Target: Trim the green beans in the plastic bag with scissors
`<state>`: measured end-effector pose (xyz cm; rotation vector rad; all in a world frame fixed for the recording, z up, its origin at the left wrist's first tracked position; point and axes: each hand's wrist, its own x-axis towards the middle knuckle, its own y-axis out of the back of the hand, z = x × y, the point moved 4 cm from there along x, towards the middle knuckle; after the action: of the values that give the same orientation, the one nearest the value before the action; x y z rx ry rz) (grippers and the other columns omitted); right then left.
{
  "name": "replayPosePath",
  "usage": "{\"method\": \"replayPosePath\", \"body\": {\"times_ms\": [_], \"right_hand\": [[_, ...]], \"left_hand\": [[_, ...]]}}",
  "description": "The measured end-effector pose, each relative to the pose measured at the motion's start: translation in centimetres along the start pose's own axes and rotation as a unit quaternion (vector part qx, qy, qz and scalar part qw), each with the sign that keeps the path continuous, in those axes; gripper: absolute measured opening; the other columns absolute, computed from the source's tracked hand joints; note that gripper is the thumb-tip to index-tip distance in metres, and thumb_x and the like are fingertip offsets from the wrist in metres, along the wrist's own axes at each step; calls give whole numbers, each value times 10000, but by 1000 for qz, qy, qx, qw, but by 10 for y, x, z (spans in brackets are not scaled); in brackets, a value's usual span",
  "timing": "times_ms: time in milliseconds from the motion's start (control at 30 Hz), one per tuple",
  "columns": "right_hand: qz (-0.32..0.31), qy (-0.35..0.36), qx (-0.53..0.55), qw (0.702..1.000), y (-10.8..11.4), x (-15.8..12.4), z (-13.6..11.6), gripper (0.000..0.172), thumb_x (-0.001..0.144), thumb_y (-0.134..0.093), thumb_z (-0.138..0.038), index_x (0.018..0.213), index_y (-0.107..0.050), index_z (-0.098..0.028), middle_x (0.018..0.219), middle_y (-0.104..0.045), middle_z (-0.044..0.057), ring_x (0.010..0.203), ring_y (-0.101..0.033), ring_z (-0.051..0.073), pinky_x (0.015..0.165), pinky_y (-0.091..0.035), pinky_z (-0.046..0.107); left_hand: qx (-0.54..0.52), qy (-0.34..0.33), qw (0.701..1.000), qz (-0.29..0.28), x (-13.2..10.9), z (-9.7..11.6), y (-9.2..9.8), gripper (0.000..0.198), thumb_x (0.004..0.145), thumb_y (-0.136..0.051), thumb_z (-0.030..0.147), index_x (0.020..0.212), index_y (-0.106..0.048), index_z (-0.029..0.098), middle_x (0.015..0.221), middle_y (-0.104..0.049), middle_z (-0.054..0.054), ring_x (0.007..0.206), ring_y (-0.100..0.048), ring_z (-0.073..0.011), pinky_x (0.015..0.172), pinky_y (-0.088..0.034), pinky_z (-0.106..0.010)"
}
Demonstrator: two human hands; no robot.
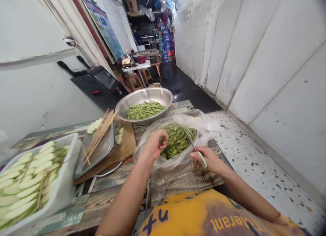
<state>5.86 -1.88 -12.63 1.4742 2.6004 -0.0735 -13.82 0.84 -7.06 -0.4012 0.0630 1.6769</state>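
Observation:
My left hand (156, 143) is closed over the near left side of a clear plastic bag (150, 163), its fingers curled on a green edamame pod (161, 139). Many green pods, by their look edamame (178, 141), fill the open bag. In my right hand (207, 158), at the bag's right side, is a pair of scissors (201, 157) with pale green handles. Their blades point up and away, over the pods. Just beyond the bag, a wide steel bowl (122, 105) holds more green pods (146, 110).
At the left, a white tub (68, 161) holds skewered pale green slices (28, 185). Wooden skewers (100, 135) lie across a metal tray (110, 144) on a wooden board (127, 137). A wall (280, 76) runs along the right; a small table (142, 65) stands farther back.

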Motion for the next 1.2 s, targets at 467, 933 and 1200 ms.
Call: {"method": "replayPosePath", "body": {"times_ms": [467,933,1200], "right_hand": [[-22,20,-48,998,-2,-3,3,330,806,-571,-484,829,-566,-155,530,-511,-43,466,-514,116,474,-389,215],[-73,9,-69,995,-11,-4,-6,367,794,-584,-513,830,-569,-149,552,-508,-28,491,-507,114,477,-395,209],[-51,3,-125,991,-7,-6,-11,379,780,-596,-512,670,-521,-158,502,-459,-43,420,-463,88,418,-339,193]], "left_hand": [[673,-148,722,-61,-10,-22,-16,97,679,-604,220,684,-694,185,730,-677,-89,722,-604,-223,657,-406,-294],[301,-81,948,-60,-10,-16,-11,295,664,-673,379,833,-682,137,665,-631,1,462,-433,-65,470,-326,-205],[370,-105,920,-82,-15,-10,-16,208,686,-653,310,803,-712,148,782,-700,-23,707,-589,-152,670,-418,-243]]}}
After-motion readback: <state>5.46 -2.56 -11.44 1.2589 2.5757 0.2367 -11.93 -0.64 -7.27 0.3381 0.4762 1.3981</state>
